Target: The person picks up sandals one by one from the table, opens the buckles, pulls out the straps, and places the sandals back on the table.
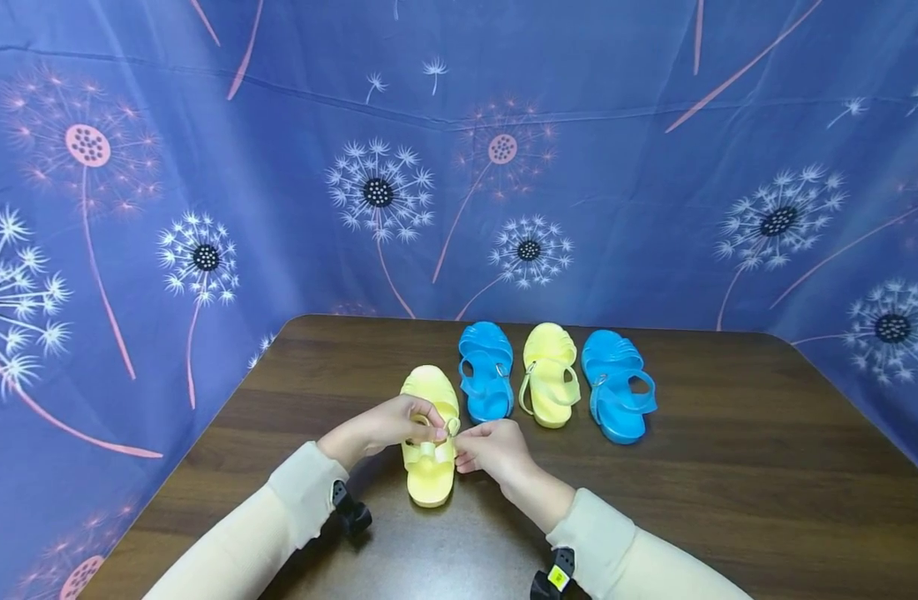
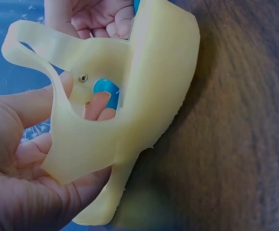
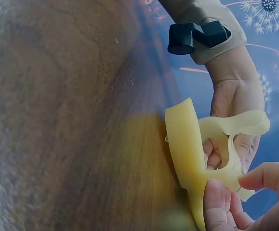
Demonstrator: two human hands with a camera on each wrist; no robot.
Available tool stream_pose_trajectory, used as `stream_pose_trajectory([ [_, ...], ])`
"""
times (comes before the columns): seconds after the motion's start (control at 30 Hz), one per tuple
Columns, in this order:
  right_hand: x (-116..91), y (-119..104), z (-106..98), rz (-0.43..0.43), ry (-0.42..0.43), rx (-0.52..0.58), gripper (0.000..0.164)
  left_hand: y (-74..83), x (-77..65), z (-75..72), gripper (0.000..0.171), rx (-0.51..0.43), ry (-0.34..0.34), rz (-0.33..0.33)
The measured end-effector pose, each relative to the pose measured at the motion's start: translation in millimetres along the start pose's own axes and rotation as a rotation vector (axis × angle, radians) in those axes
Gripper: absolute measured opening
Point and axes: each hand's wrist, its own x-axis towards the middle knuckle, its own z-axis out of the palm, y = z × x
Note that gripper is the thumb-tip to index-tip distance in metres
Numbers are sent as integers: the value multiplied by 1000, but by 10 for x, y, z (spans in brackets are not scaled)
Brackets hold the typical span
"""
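A yellow sandal [image 1: 431, 485] lies on the table, toe pointing away, below both hands. My left hand [image 1: 390, 429] pinches its strap from the left side, thumb and fingertips close together over the instep. From the right, my right hand [image 1: 496, 454] pinches the strap's side near the sole. A small metal snap [image 2: 83, 78] shows on the strap's inner face in the left wrist view, beside the left thumb. Up close in the right wrist view, the right thumb and fingers grip the strap [image 3: 226, 174], with the left hand behind the sandal.
To the right stand a blue sandal [image 1: 485, 371], a second yellow sandal [image 1: 551, 410] and another blue sandal [image 1: 616, 387] in a row. They sit on a dark wooden table [image 1: 714, 467]. A blue dandelion-print cloth [image 1: 616, 167] hangs behind it.
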Motion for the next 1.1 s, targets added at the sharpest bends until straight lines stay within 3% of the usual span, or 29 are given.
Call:
stream_pose_trajectory([
  [0.3, -33, 30, -28, -20, -19, -27, 17, 32, 5, 38, 13, 0, 33, -40],
  [0.8, -173, 80, -52, 17, -113, -12, 19, 35, 15, 45, 13, 1, 55, -91],
  [1.1, -141, 75, -59, 21, -114, 24, 19, 27, 28, 25, 16, -14, 41, -78],
])
